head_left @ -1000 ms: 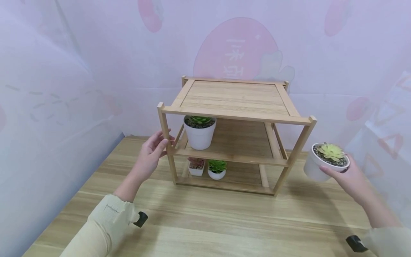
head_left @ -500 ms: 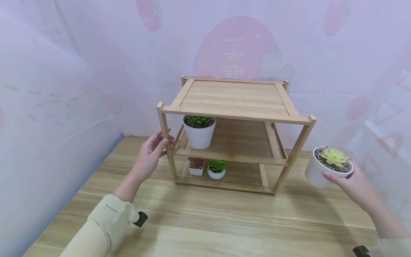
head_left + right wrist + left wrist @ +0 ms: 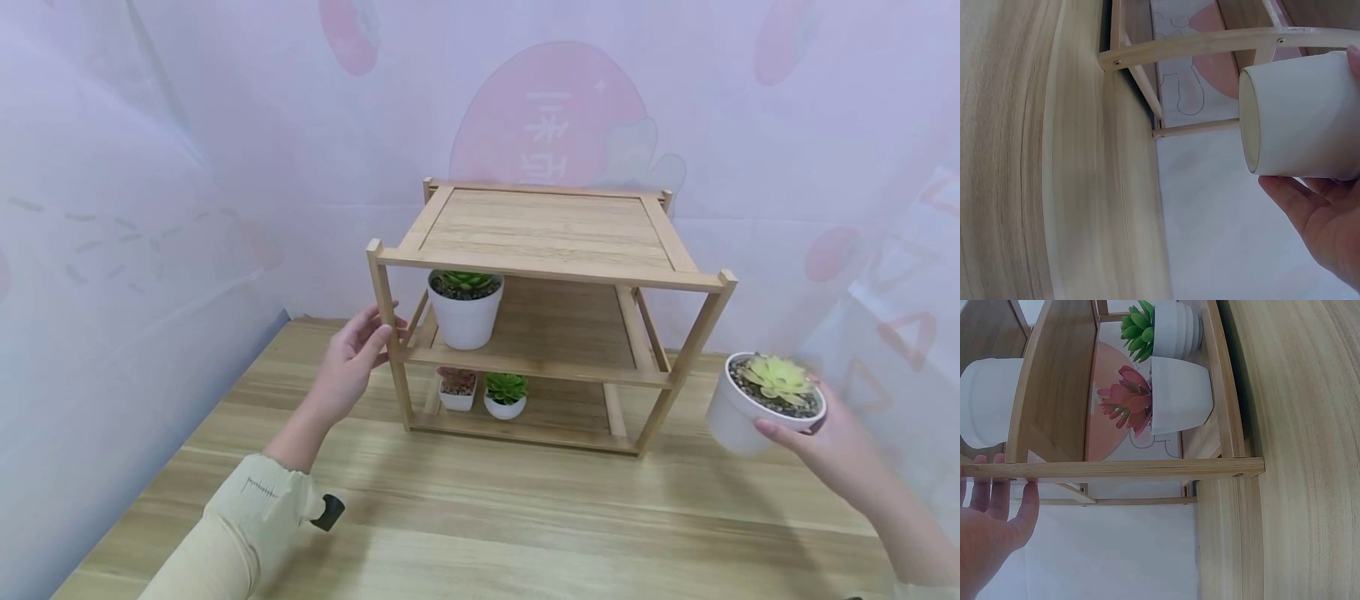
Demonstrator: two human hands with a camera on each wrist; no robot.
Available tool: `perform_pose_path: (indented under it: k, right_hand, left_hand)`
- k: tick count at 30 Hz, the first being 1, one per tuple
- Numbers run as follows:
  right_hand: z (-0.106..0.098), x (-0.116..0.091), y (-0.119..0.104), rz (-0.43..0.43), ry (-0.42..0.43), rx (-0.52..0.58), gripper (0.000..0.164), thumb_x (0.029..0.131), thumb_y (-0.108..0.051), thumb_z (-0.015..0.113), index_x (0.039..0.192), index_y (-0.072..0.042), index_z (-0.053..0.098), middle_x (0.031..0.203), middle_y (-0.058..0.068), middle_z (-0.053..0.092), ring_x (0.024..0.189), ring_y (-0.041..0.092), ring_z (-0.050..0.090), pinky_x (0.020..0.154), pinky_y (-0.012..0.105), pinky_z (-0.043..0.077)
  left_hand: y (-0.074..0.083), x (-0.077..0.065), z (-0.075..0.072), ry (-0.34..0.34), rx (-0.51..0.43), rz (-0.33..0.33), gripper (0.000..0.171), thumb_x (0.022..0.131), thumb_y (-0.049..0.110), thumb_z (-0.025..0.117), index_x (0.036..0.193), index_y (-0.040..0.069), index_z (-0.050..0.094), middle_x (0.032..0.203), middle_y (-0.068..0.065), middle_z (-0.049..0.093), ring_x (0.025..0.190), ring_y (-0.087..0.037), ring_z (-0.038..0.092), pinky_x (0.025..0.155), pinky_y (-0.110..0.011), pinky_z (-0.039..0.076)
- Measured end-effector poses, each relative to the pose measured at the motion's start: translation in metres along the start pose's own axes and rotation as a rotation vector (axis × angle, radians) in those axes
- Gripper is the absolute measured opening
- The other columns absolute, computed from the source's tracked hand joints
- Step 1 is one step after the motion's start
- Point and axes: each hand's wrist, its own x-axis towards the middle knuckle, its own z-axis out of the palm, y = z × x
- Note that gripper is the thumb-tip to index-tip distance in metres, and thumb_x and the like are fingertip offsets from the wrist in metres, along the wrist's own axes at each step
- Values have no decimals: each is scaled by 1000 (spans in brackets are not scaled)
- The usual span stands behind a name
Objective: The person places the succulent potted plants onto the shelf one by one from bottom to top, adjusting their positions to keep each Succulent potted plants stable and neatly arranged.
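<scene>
My left hand (image 3: pixel 347 358) grips the front left post of a three-tier wooden shelf (image 3: pixel 558 229); in the left wrist view its fingers (image 3: pixel 999 497) pass behind the post. Off the shelf's right side, my right hand (image 3: pixel 843 450) holds a white pot with a yellow-green succulent (image 3: pixel 735 417) above the table, slightly tilted. The right wrist view shows that pot's side and base (image 3: pixel 1300 119), with fingers along it. On the middle tier, at the left, stands a larger white pot with a green succulent (image 3: pixel 467 321), its top partly hidden by the upper tier.
Two small white pots stand on the bottom tier: a reddish succulent (image 3: pixel 457 390) and a green one (image 3: pixel 506 396). The shelf stands on a wood-grain table (image 3: pixel 480 517). Pale printed sheets (image 3: pixel 225 125) rise behind and at both sides.
My right hand has lowered the potted yellow-green succulent a little toward the table, at the shelf's right. The left hand keeps its place on the post.
</scene>
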Motion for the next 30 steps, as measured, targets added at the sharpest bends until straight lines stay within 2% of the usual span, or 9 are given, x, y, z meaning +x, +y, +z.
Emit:
perform_pose_path:
  k: [2, 4, 7, 11, 14, 17, 21, 23, 30]
  right_hand:
    - [1, -2, -1, -15, 4, -5, 88, 98, -19, 69, 159, 8, 12, 149, 43, 30, 132, 52, 37, 122, 54, 18]
    - [1, -4, -3, -32, 6, -1, 89, 96, -18, 70, 159, 8, 12, 149, 44, 29, 130, 61, 32, 120, 65, 14]
    - [2, -7, -4, -54, 11, -5, 90, 94, -16, 73, 159, 6, 15, 148, 42, 31, 129, 60, 32, 119, 66, 14]
    - [3, -12, -8, -53, 8, -57, 89, 92, -18, 75, 156, 10, 20, 143, 42, 36, 123, 60, 38, 113, 69, 28]
    - [4, -15, -11, -39, -3, -116, 88, 92, -21, 76, 152, 15, 23, 137, 44, 42, 118, 61, 45, 96, 72, 41]
    - [5, -18, -13, -50, -13, -139, 87, 90, -21, 78, 150, 15, 26, 131, 43, 49, 110, 40, 61, 89, 47, 52]
    - [8, -23, -14, -87, -28, -58, 85, 87, -10, 78, 149, 14, 25, 124, 40, 55, 96, -5, 56, 70, 9, 43]
    - [11, -25, -14, -99, -30, -7, 86, 86, -4, 78, 149, 15, 24, 122, 39, 55, 92, -13, 52, 70, 6, 46]
    - [22, -29, -19, -142, -14, 89, 88, 78, 7, 78, 149, 18, 25, 125, 31, 53, 98, -15, 52, 77, 5, 49]
  left_hand:
    - [0, 0, 0, 1, -5, -2, 44, 112, 15, 41, 154, -1, 39, 133, -31, 51, 124, -35, 57, 106, -51, 50]
    - [-1, 0, 0, 4, -5, -2, 44, 112, 15, 41, 154, -1, 39, 133, -32, 51, 124, -35, 57, 106, -51, 50]
    - [-1, 0, 1, 4, -5, 2, 44, 112, 15, 41, 154, 0, 39, 133, -33, 50, 124, -36, 56, 106, -52, 50]
    - [-1, 0, 1, 1, 1, 9, 45, 113, 16, 40, 154, 0, 39, 133, -32, 50, 124, -34, 56, 107, -53, 49]
    - [0, 0, 1, 1, 9, 9, 45, 113, 17, 40, 154, 0, 39, 133, -32, 51, 123, -32, 57, 107, -54, 49]
    - [0, 0, 1, 0, 6, 13, 45, 113, 17, 41, 154, -1, 39, 133, -31, 51, 123, -33, 57, 106, -54, 49]
    - [0, 0, 1, -6, 12, 30, 46, 112, 18, 42, 154, -2, 39, 133, -31, 51, 124, -35, 56, 106, -53, 49]
    - [0, -1, 0, -11, 14, 31, 46, 112, 19, 42, 153, -2, 39, 133, -31, 51, 124, -35, 56, 106, -53, 49]
    - [-1, 0, 0, -3, 9, 19, 46, 113, 18, 42, 154, -1, 39, 132, -29, 52, 123, -34, 56, 106, -53, 49]
